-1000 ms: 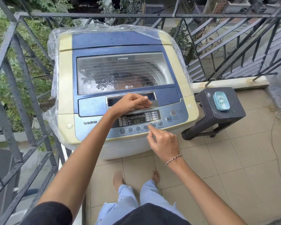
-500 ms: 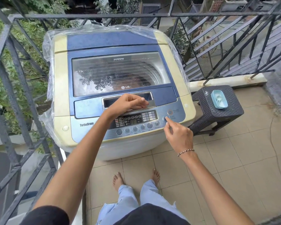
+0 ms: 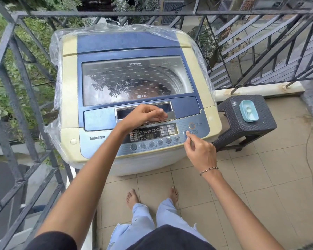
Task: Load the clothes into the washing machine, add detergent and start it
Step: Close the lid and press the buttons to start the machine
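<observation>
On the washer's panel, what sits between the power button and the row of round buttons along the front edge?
In the head view, the start/pause button sits just below the power button, with the right hand fingertip on it. The round button row runs leftward from there.

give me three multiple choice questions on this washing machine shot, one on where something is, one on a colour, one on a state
1. Where is the right hand?
A. on the stool
B. fingertip at the start/pause button
C. on the railing

2. What colour is the dish on the stool?
A. light blue
B. red
C. black

3. What state is the washing machine lid in?
A. open
B. removed
C. closed

Answers:
1 B, the forefinger meets the start/pause button on the panel's right end.
2 A, the light blue dish lies on the dark woven top.
3 C, the lid lies flat, with the left hand at its handle recess.
</observation>
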`<control>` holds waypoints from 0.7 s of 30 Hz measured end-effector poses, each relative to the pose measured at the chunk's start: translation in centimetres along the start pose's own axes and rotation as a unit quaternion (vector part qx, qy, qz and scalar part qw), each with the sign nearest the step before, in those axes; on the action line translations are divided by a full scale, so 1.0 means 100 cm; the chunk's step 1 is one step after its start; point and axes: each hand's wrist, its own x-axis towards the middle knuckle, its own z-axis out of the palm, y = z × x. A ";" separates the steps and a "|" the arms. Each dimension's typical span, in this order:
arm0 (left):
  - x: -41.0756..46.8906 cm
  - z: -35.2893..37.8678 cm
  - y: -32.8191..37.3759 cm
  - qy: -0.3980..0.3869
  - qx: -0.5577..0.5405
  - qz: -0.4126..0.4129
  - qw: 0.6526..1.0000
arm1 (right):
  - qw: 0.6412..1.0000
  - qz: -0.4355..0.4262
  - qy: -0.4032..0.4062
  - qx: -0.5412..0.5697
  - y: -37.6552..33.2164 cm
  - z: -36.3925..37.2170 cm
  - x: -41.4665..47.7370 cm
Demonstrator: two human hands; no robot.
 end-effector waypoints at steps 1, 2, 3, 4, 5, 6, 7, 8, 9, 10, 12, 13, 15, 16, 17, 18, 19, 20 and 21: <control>0.000 0.000 0.000 0.000 0.002 0.001 1.000 | 1.000 0.003 -0.002 0.003 0.000 0.000 0.001; 0.000 0.000 0.000 0.000 0.004 0.002 1.000 | 1.000 0.005 -0.002 0.006 0.000 0.000 0.002; 0.000 -0.001 0.000 0.000 0.004 0.002 1.000 | 1.000 0.007 -0.002 0.010 0.000 0.000 0.003; 0.000 -0.001 0.000 0.000 0.003 0.002 1.000 | 1.000 0.009 -0.001 0.014 0.000 0.000 0.004; 0.001 -0.001 0.000 -0.001 0.003 0.001 1.000 | 1.000 0.011 0.000 0.017 -0.001 -0.001 0.005; 0.001 -0.001 0.000 -0.003 0.005 0.001 1.000 | 1.000 0.014 0.001 0.016 -0.003 -0.001 0.006; 0.001 -0.001 0.000 -0.004 0.006 0.001 1.000 | 1.000 0.016 0.002 0.012 -0.004 -0.001 0.006; 0.001 -0.001 0.000 -0.004 0.006 -0.001 1.000 | 1.000 0.017 0.003 0.005 -0.005 0.000 0.007; 0.002 -0.002 0.000 -0.005 0.006 -0.002 1.000 | 1.000 0.017 0.001 0.000 -0.006 0.000 0.007; 0.002 -0.001 0.001 -0.005 0.007 -0.004 1.000 | 1.000 0.016 0.000 -0.005 -0.006 0.000 0.007; 0.002 -0.002 0.000 -0.006 0.006 -0.006 1.000 | 1.000 0.012 -0.004 -0.015 -0.005 0.000 0.006; 0.002 -0.002 0.000 -0.007 0.005 -0.008 1.000 | 1.000 0.010 -0.003 -0.019 -0.004 0.001 0.005; 0.002 -0.001 0.000 -0.008 0.003 -0.010 1.000 | 1.000 0.005 -0.001 -0.021 -0.004 0.000 0.003; 0.002 -0.001 0.000 -0.008 0.004 -0.010 1.000 | 1.000 0.004 0.000 -0.021 -0.004 -0.001 0.002; 0.002 -0.001 0.000 -0.008 0.004 -0.012 1.000 | 1.000 0.002 -0.001 -0.022 -0.003 -0.001 0.001; 0.002 -0.001 0.000 -0.008 0.004 -0.012 1.000 | 1.000 -0.002 -0.005 -0.025 -0.003 -0.003 0.000; 0.002 -0.001 0.000 -0.008 0.005 -0.012 1.000 | 1.000 -0.005 -0.009 -0.029 -0.003 -0.004 -0.001; 0.001 -0.001 0.001 -0.008 0.006 -0.010 1.000 | 0.999 -0.008 -0.013 -0.035 -0.003 -0.005 -0.002; 0.001 -0.001 0.001 -0.008 0.009 -0.008 1.000 | 0.999 -0.011 -0.018 -0.042 -0.004 -0.006 -0.002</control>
